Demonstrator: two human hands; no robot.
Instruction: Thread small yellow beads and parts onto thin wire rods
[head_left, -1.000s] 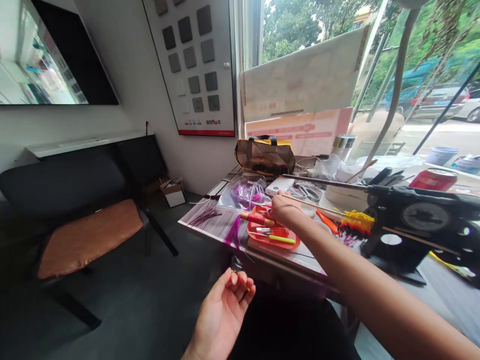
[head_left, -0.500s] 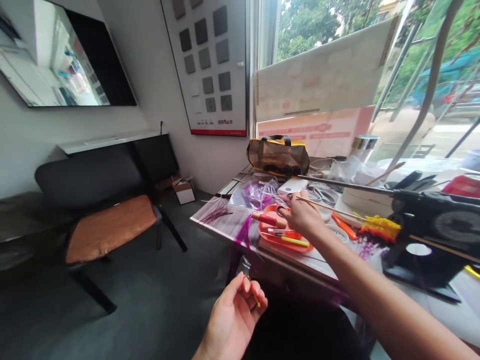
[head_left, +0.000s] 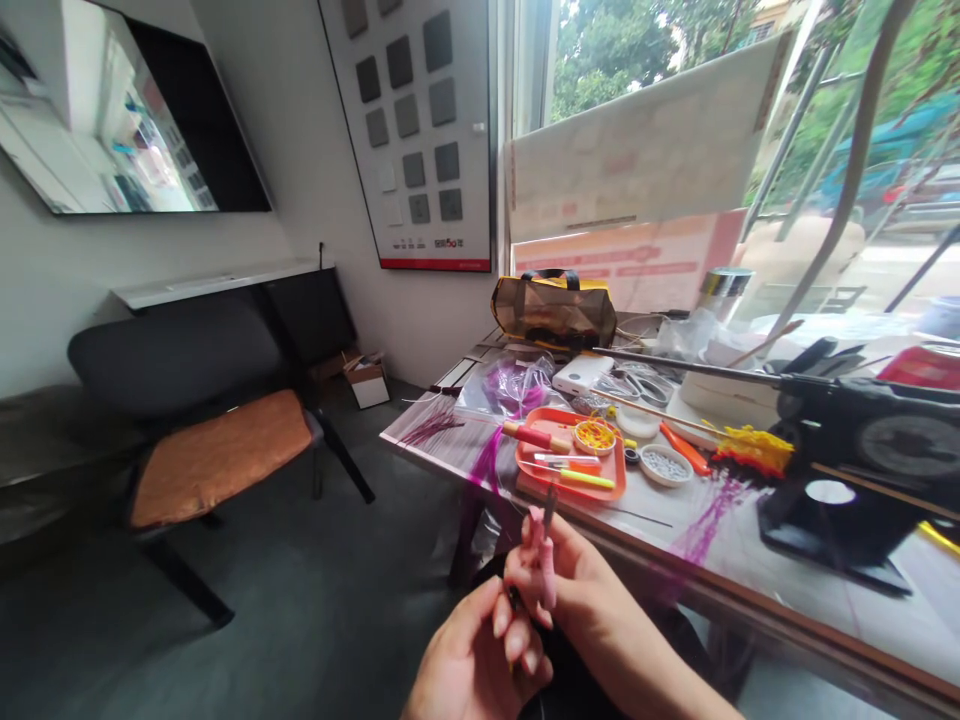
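Now we hold pink scissors (head_left: 548,575), blades up, just off the table's (head_left: 930,612) near edge, our right hand's (head_left: 581,572) grip closed around the handles. Just beside it, our left hand (head_left: 476,645) has its grip pinched on a small yellow piece (head_left: 511,667), mostly hidden by our fingers. Beyond, an orange tray (head_left: 618,472) carries a red-handled tool (head_left: 529,435), a yellow pen (head_left: 581,478) and a dish (head_left: 595,453) of yellow bits. Right of it sits a white bowl (head_left: 666,484) of grey beads; a dark bag (head_left: 551,312) stands at the back.
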